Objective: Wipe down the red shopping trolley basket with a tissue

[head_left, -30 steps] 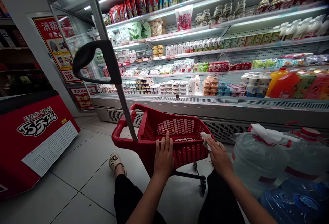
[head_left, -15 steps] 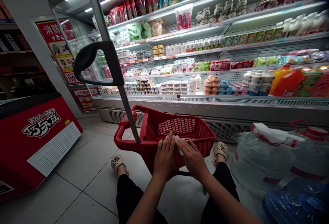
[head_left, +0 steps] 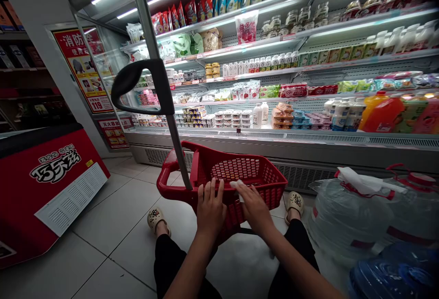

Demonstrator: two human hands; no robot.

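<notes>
A red plastic shopping basket (head_left: 274, 194) with a perforated wall and a long pull handle stands between my legs. My left hand (head_left: 210, 207) rests against its near side, fingers stretched upward at the rim and slightly apart. Beside it, my right hand (head_left: 253, 207) presses a white wipe (head_left: 237, 184), perhaps a tissue, against the top of the same rim. Part of the wipe shows beyond the fingertips and under the hand; the rest is covered. To the left rises the grey pole with its black grip (head_left: 161, 86).
A lit refrigerated shelf (head_left: 260, 139) stocked with dairy and drinks runs across the front. At left stands a red freezer (head_left: 20, 189). Large clear water bottles (head_left: 346, 216) and a blue water bottle (head_left: 394, 269) stand close on my right. My feet in beige clogs flank the basket.
My left hand has moved left along the rim, away from my right hand, and its fingers have spread. The basket and handle appear slightly further right.
</notes>
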